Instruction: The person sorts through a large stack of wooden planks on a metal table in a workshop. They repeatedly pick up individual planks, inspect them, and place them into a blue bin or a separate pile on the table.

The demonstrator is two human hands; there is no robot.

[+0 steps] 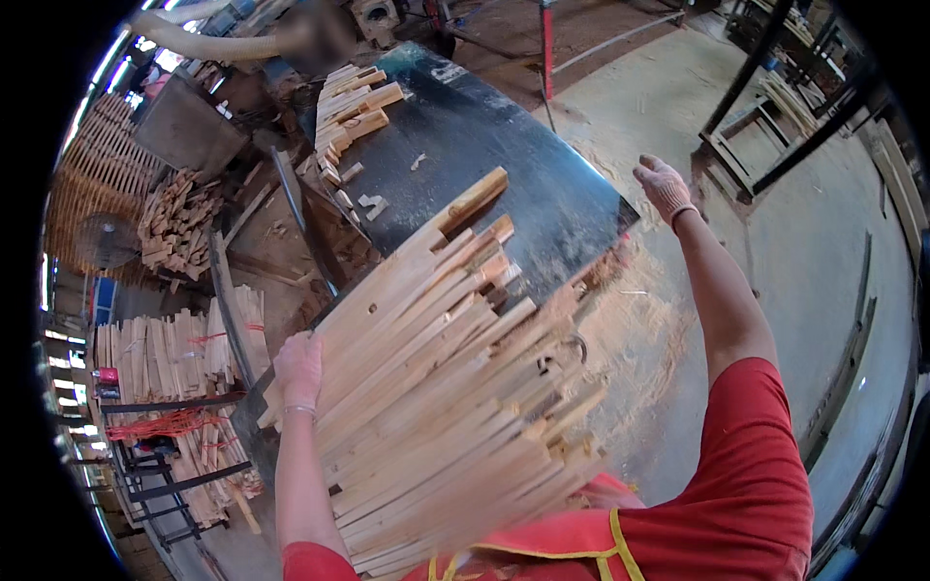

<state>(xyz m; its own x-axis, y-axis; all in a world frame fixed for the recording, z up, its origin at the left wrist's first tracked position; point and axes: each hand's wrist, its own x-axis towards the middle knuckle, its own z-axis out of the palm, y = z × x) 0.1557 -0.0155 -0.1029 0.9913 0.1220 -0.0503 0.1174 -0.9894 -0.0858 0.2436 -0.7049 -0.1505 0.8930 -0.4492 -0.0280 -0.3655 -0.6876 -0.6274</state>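
My left hand (298, 371), in a light glove, is closed at the left end of a wooden strip (373, 310) on the edge of a wide pile. The pile of pale wooden strips (436, 378) lies slanting across the near part of a dark metal tabletop (484, 126), with uneven ends toward the right. Stretched out to the far right, my right hand (664, 186) is gloved too, its fingers apart and nothing in them. It hangs over the floor beyond the table's right corner, away from the strips. The undersides of the left fingers are hidden.
Short wooden pieces (354, 107) lie at the table's far left edge. Bundled strips (174, 353) stand on a rack at left, near a heap of offcuts (179, 223) and a fan (107, 240). Sawdust (639, 339) covers floor beside the table. A black metal frame (765, 145) stands far right.
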